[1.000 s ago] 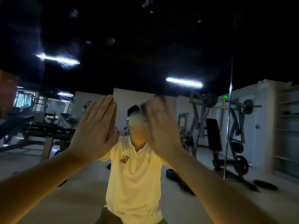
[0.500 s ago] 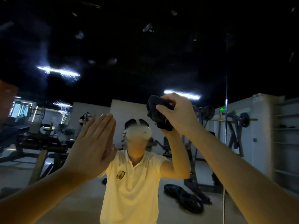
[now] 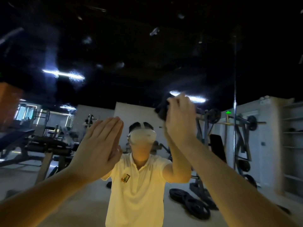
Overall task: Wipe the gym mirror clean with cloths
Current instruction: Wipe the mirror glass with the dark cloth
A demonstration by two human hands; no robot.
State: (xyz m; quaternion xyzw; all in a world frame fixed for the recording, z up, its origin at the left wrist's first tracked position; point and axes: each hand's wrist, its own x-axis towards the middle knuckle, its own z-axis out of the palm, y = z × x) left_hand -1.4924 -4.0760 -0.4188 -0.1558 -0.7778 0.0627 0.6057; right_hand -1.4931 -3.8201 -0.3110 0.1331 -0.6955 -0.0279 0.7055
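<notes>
mirror point(image 3: 147, 46): fills the view, upper glass dark with pale smudges point(image 3: 154, 31)
cloth point(image 3: 161, 110): dark, bunched, against the glass at head height, right of centre
right hand point(image 3: 179, 118): fingers curled round the cloth
left hand point(image 3: 101, 145): flat, fingers straight and together, palm to the glass, holding nothing; contact can't tell
reflection: yellow polo shirt point(image 3: 137, 185), white headset point(image 3: 142, 136)
seam point(image 3: 234, 95): vertical joint, right of the cloth
further back in the glass: weight plates point(image 3: 190, 202) on the floor, strip light point(image 3: 64, 75) upper left

dark ceiling point(image 3: 147, 46), strip lights point(image 3: 64, 74), weight racks point(image 3: 244, 128)
</notes>
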